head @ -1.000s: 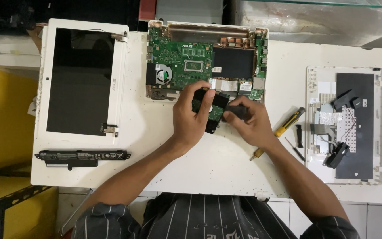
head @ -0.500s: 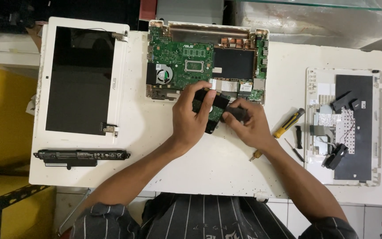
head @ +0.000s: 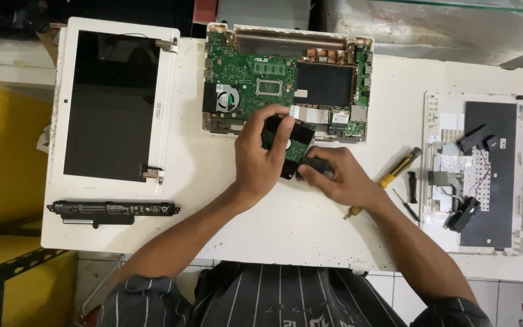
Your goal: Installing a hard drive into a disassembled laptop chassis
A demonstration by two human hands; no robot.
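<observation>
My left hand [head: 260, 158] gripped the drive [head: 290, 144] from above, fingers curled over its top edge, holding it tilted just in front of the open laptop base [head: 286, 82]. My right hand [head: 337, 177] was closed around a dark tool [head: 315, 166] pressed against the drive's lower corner (the tip was hidden, so I could not tell its kind). A yellow screwdriver [head: 394, 174] lay just right of that hand. The screen [head: 111, 103] and battery [head: 111, 210] sat well to the left, the keyboard [head: 482, 172] far right.
</observation>
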